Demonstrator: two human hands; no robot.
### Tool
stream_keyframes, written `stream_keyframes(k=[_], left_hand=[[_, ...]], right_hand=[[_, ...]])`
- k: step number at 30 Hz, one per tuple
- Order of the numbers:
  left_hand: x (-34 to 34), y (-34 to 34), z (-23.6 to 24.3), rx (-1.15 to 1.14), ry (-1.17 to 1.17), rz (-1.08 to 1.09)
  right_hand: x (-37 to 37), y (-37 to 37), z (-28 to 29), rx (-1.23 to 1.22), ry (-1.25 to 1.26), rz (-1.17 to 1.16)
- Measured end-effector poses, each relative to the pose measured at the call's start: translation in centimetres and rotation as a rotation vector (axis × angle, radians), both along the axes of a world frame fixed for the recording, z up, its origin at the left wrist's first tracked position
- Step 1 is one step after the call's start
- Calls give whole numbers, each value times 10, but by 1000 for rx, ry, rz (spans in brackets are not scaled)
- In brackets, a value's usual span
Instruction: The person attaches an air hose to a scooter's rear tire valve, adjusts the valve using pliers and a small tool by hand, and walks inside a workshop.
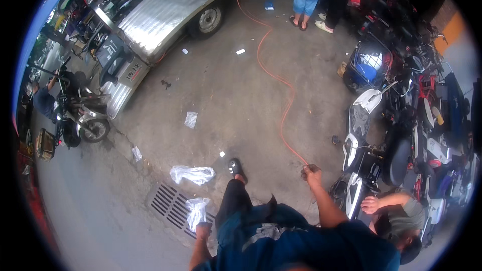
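In my right hand (pixel 312 174) is the near end of a thin orange-red cable (pixel 261 55), with the fingers closed around it. From there the cable runs in loose curves along the ground to the far edge. My left hand (pixel 203 230) hangs low at my side, its fingers curled. Right beside that hand is a crumpled white plastic bag (pixel 197 211); I cannot tell whether the fingers hold it or it lies on the drain grate (pixel 168 201) behind. Another white plastic bag (pixel 193 174) lies on the ground just beyond the grate.
Parked electric scooters (pixel 364 135) line the right side, where a person (pixel 401 216) crouches close to me. At the far left stands a silver flatbed vehicle (pixel 165 10) beside a motorcycle (pixel 90 120). Two people stand far ahead, near a small blue box (pixel 269 5). Litter is scattered about.
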State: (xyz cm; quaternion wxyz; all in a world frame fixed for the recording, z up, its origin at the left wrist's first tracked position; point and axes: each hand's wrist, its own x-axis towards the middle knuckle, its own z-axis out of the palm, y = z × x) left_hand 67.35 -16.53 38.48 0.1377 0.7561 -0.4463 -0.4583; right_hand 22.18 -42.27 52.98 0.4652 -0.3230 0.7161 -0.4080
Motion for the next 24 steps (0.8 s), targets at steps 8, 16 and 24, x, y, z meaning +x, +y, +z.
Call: stream_keyframes(k=[8, 16, 24], left_hand=[[172, -303, 70, -78, -30, 407], [110, -551, 176, -422, 47, 308], [84, -555, 95, -215, -404, -633]], right_hand=[[-35, 32, -41, 512, -282, -589], [-6, -128, -16, 769, -243, -465], [-19, -483, 98, 139, -38, -161]])
